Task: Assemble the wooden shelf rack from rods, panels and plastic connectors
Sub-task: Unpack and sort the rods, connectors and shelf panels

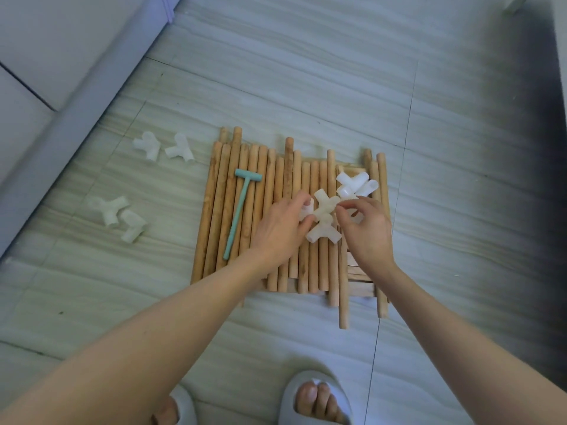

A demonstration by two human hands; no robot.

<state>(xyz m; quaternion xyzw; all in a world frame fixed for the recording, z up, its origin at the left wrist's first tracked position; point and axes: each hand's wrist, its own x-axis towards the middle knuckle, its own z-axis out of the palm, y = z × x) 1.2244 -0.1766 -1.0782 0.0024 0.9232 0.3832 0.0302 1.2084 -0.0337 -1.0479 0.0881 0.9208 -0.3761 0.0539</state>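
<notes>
Slippered feet [317, 400] near us, our left hand [280, 230] and right hand [365, 228] pinch light, stiff, slick plastic connectors [323, 216] by their stubby arms atop the rods [245, 216].

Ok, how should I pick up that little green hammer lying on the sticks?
Grab the green hammer by its long thin handle, near the middle, coming straight down from above. It lies flat across the wooden rods, head at the far end, with nothing on top of it. The left hand is closest.

Pale streaked floor tiles [306, 72]; grey sofa [46, 56] upper left.
</notes>
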